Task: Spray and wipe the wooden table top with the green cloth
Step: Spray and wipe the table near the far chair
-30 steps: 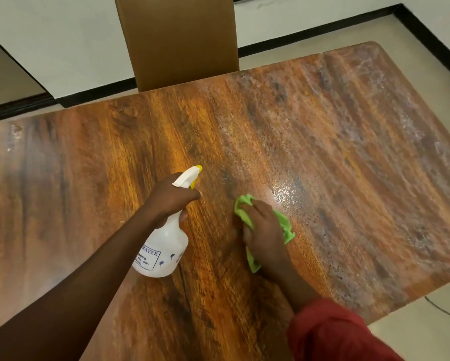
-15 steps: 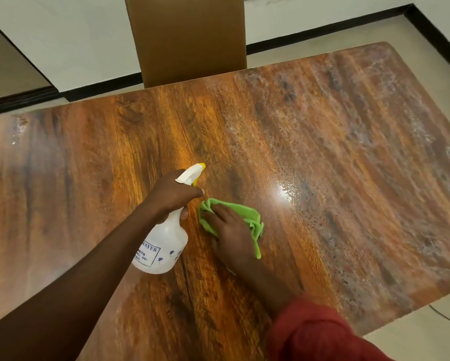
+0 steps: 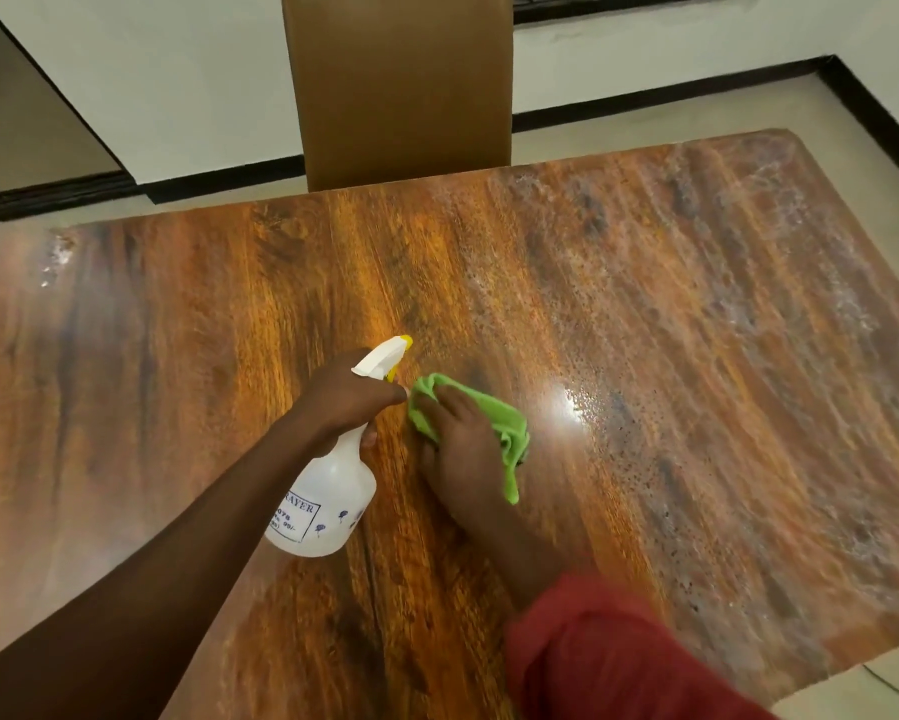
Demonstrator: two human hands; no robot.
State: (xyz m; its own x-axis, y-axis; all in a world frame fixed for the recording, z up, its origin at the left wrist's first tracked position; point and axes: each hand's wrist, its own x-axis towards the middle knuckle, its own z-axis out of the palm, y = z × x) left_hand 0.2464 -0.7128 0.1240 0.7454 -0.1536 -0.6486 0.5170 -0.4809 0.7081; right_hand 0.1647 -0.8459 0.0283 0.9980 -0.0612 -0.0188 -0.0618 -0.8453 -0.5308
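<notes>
Green cloth (image 3: 507, 426) lies bunched mid wooden table top (image 3: 696, 330), just left of the shiny wet patch (image 3: 574, 407). Right hand (image 3: 457, 449) lies flat on it, fingers close together, pressing down. Left hand (image 3: 346, 397) curls round the neck of the spray bottle (image 3: 327, 506), forefinger tip just beside the cloth. A second ago the cloth was further right, at the wet patch; it has barely moved since the last frame.

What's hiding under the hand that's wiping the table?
The green cloth lies under the right hand, pressed on the wooden table top. Its edges stick out around the hand; its middle is covered, and so is the wood beneath it.
</notes>
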